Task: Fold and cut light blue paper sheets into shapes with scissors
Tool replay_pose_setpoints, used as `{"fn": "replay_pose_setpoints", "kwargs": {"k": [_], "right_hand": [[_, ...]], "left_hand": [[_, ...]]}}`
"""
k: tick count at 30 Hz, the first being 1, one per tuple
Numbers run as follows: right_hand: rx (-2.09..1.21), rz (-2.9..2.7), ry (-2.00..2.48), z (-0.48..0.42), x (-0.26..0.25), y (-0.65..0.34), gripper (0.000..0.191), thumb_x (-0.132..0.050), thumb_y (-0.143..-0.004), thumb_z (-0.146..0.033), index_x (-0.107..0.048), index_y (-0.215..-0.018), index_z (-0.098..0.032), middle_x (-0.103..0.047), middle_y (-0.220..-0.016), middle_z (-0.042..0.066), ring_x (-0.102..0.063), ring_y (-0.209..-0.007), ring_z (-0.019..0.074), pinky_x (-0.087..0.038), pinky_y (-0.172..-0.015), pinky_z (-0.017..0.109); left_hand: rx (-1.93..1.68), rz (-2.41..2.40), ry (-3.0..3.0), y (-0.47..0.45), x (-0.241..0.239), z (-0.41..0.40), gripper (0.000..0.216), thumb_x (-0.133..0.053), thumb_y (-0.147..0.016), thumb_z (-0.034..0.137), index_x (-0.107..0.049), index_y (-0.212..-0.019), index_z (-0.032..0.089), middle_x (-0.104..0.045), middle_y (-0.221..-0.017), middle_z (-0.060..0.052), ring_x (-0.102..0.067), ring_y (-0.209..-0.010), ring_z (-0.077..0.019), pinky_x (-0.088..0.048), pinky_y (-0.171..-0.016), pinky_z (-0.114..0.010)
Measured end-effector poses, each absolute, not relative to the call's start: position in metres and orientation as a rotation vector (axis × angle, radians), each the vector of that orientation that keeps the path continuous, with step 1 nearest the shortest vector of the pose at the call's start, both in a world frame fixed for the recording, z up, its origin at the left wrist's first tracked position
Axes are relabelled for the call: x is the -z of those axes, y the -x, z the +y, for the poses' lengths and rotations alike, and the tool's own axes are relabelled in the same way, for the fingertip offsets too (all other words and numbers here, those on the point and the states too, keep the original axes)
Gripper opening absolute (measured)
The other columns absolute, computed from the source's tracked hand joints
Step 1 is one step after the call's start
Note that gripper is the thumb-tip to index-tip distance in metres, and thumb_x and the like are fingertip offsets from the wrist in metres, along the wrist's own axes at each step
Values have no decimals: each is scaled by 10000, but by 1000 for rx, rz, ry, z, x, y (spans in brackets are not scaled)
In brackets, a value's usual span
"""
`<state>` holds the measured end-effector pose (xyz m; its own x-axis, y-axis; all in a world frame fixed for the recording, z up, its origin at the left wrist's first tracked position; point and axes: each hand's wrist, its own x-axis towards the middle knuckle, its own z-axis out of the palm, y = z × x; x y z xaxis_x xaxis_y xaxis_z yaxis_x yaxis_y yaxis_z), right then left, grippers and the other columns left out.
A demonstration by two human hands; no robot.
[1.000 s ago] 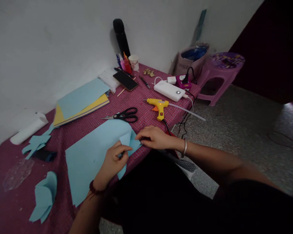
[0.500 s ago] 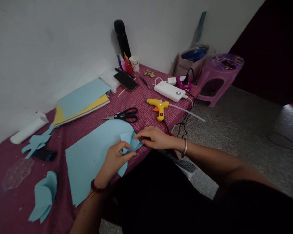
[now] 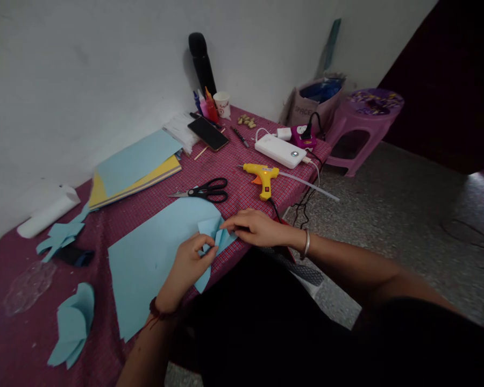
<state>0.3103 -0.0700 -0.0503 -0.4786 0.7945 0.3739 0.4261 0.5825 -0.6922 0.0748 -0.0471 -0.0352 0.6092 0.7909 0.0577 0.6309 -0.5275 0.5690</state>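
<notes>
A small folded piece of light blue paper [image 3: 208, 228] lies over the right end of a large light blue sheet [image 3: 153, 258], close to the table's front edge. My left hand [image 3: 191, 260] pinches the folded paper between thumb and fingers from the left. From the right, my right hand [image 3: 254, 227] grips its other side, index finger stretched along a fold and thumb beneath. Black-handled scissors [image 3: 207, 190] rest just beyond the sheet. Past my right hand lies a yellow glue gun [image 3: 264, 177] with a clear glue stick in its back.
Blue paper cutouts [image 3: 71, 325] lie at the left, near a white paper roll [image 3: 50, 212]. Behind are coloured sheets [image 3: 137, 161], a phone [image 3: 208, 133], a paper cup [image 3: 222, 105] and a white power bank [image 3: 280, 150] with cables. A pink stool [image 3: 363, 123] stands right of the table.
My left thumb has closed in toward the fingers, onto the folded blue paper. A flap of that paper now stands up between my hands. My right hand has barely moved.
</notes>
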Motion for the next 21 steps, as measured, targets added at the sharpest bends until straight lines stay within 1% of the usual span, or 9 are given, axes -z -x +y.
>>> {"fn": "replay_pose_setpoints", "kwargs": {"k": [4, 6, 10, 12, 16, 18, 21], "right_hand": [[-767, -2154, 884, -70, 47, -313, 609, -451, -819, 9, -459, -1358, -274, -713, -1109, -14, -618, -992, 150, -395, -910, 326], [-774, -2165, 884, -70, 46, -313, 613, -436, -838, 0, -426, -1389, -269, -708, -1140, -11, -616, -1002, 150, -389, -915, 331], [-769, -2164, 906, -71, 44, -313, 597, -429, -857, -15, -416, -1402, -257, -707, -1152, -10, -609, -1015, 153, -386, -916, 333], [-772, -2176, 913, -71, 43, -313, 598, -469, -853, -39, -408, -1410, -251, -703, -1164, -6, -608, -987, 157, -387, -910, 329], [-711, -2240, 1000, -72, 42, -309, 661, -629, -818, -166, -391, -1430, -243, -676, -1215, 28, -588, -898, 186, -396, -870, 343], [-639, -2259, 1069, -72, 44, -305, 679, -663, -805, -208, -398, -1429, -237, -655, -1245, 54, -577, -929, 207, -393, -868, 358], [-573, -2254, 1103, -72, 48, -300, 649, -649, -829, -235, -400, -1428, -244, -615, -1298, 68, -563, -1023, 220, -383, -899, 370]], "left_hand": [[-422, 1115, -2353, -76, 32, -49, 116, -527, -827, 238, -545, -717, 204, -545, -672, 32, -517, -618, -124, -411, -632, -248], [-418, 1107, -2359, -76, 32, -50, 140, -529, -842, 264, -544, -717, 204, -541, -669, 30, -520, -628, -127, -411, -639, -251], [-450, 1121, -2372, -76, 34, -50, 160, -542, -845, 281, -535, -704, 203, -529, -649, 35, -519, -624, -128, -401, -630, -250], [-481, 1109, -2380, -76, 36, -50, 164, -546, -842, 274, -531, -696, 200, -523, -640, 37, -515, -618, -126, -394, -625, -249], [-514, 1100, -2380, -76, 38, -49, 176, -549, -838, 259, -524, -676, 194, -512, -626, 38, -506, -602, -123, -380, -607, -245], [-520, 1101, -2381, -76, 38, -49, 178, -553, -833, 255, -521, -670, 193, -508, -618, 39, -503, -597, -123, -375, -602, -245], [-520, 1101, -2378, -76, 37, -49, 175, -554, -828, 253, -523, -667, 191, -513, -622, 35, -508, -604, -127, -377, -607, -248]]}}
